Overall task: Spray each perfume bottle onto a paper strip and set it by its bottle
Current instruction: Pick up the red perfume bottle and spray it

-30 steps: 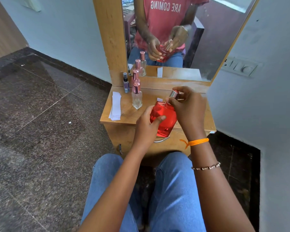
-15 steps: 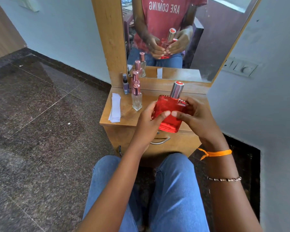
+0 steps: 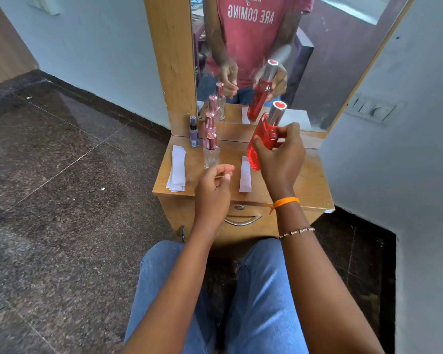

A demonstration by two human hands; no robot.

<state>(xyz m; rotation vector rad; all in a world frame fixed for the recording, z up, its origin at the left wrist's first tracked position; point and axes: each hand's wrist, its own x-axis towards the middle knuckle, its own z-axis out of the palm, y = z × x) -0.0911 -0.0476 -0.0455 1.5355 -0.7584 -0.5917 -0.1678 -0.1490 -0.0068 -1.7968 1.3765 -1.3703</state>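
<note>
My right hand (image 3: 281,159) grips a red perfume bottle (image 3: 260,139) with a silver cap, held tilted above the right half of the wooden dresser top (image 3: 310,182). My left hand (image 3: 214,186) hovers lower, to the bottle's left, fingers loosely curled and holding nothing. A single white paper strip (image 3: 245,175) lies on the top between my hands. A clear bottle with a pink cap (image 3: 211,152) stands to the left, with a pink bottle (image 3: 209,126) and a small purple bottle (image 3: 194,132) behind it.
A stack of white paper strips (image 3: 177,169) lies at the dresser's left edge. The mirror (image 3: 279,47) rises behind the bottles. A drawer handle (image 3: 242,221) sits below the top. My knees in jeans are close to the dresser front. A wall stands at right.
My left hand has let go of the red bottle and dropped down to the left. My right hand alone has carried the bottle up and to the right, uncovering the single strip.
</note>
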